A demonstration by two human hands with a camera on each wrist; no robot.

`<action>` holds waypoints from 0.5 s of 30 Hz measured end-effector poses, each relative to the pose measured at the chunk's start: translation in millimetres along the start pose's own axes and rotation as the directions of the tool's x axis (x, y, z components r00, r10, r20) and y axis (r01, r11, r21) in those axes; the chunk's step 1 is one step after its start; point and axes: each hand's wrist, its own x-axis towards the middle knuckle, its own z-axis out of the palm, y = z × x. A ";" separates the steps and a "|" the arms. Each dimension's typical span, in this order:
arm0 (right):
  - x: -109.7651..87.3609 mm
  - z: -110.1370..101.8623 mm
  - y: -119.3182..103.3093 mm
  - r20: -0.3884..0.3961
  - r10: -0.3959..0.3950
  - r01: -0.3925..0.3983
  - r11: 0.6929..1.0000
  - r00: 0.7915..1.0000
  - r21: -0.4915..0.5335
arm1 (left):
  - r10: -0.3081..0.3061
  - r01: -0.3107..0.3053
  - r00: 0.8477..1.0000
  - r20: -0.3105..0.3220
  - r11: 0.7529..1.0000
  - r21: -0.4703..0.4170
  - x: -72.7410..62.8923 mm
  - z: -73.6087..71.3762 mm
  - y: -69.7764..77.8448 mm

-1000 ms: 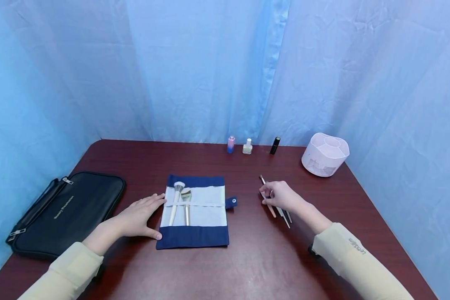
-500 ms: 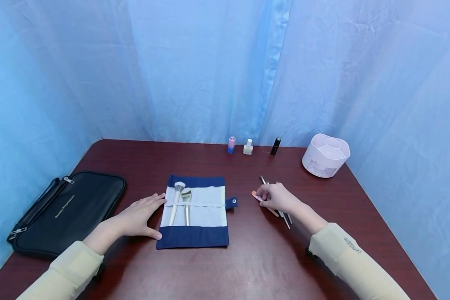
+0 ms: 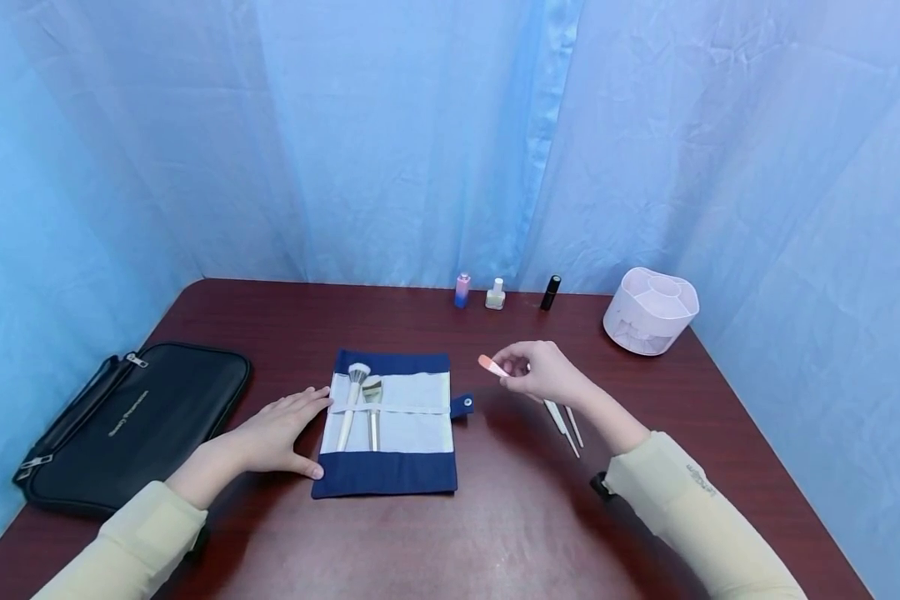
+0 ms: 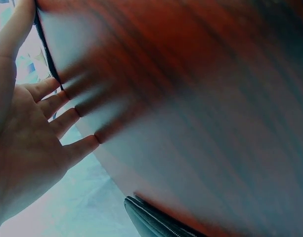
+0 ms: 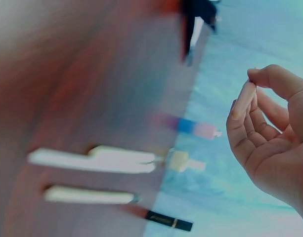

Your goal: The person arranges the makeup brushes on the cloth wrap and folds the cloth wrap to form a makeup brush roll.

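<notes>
My right hand (image 3: 543, 371) pinches a small makeup brush (image 3: 491, 365) with an orange-pink head, raised above the table to the right of the brush roll. In the right wrist view, its pale handle (image 5: 244, 101) lies between thumb and fingers. The navy and white brush roll (image 3: 412, 473) lies unrolled, holding a fluffy white brush (image 3: 348, 417) and a flat-headed brush (image 3: 373, 415) under its strap. My left hand (image 3: 281, 433) rests at the roll's left edge, its fingers extended and spread. Several loose brushes (image 3: 560, 423) lie below my right hand, partly hidden by it.
A black zip case (image 3: 135, 425) lies at the left. Along the back stand a pink-blue bottle (image 3: 462, 291), a nail polish bottle (image 3: 495, 295) and a black tube (image 3: 551, 293). A white compartment holder (image 3: 648, 312) stands back right. Blue curtains (image 3: 390, 142) enclose the table.
My right hand has lifted the orange-headed brush off the pile and moved it up and slightly left. The left hand and the roll have stayed put.
</notes>
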 end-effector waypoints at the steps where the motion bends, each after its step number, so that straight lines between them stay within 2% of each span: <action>1: 2.9 -0.9 -3.3 -0.005 -0.006 0.006 1.000 1.000 0.009 | -0.001 0.001 1.000 0.000 1.000 -0.001 0.0 0.1 0.1; 8: 24.1 -1.8 -28.9 -0.021 -0.054 0.055 0.995 0.998 0.082 | -0.007 0.007 1.000 0.005 1.000 -0.011 -0.2 -0.3 1.0; 15: 47.3 8.3 -49.8 -0.031 -0.098 0.101 0.984 0.995 0.149 | -0.011 0.011 1.000 0.003 1.000 -0.011 -0.1 -0.9 1.3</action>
